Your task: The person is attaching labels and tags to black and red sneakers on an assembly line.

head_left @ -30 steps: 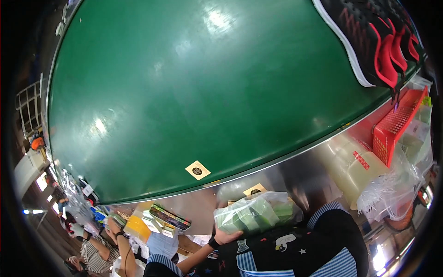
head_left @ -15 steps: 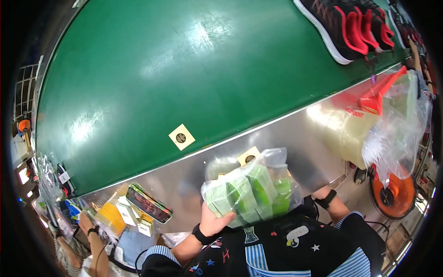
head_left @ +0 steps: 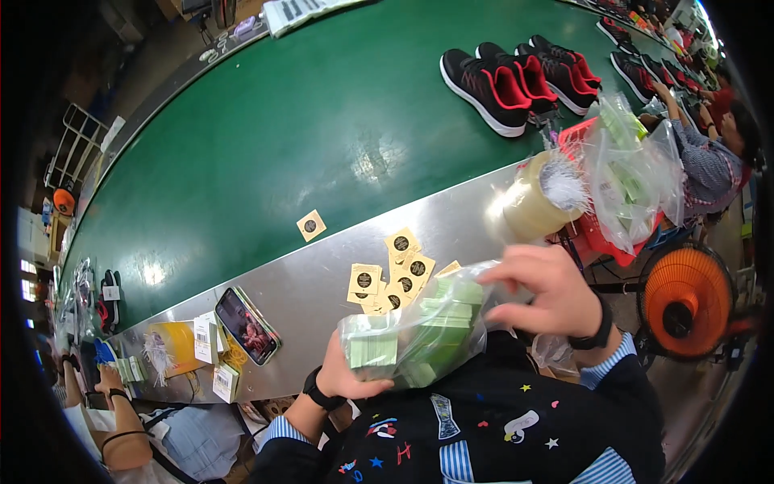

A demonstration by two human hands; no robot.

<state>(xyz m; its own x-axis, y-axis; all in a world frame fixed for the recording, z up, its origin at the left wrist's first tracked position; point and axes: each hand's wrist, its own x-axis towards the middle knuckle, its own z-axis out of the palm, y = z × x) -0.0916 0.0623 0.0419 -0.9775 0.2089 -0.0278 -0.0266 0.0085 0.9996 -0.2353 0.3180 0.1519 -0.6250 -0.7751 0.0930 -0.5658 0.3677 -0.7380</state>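
Clear bag — left hand gripping one end, right hand opposite

Low in the centre of the frame, the left hand grips a clear plastic bag of green bundles, the right hand, slightly blurred, at its right edge. Tan square cards lie scattered just above it; black-and-red shoes line the upper right, and an orange fan stands lower right.
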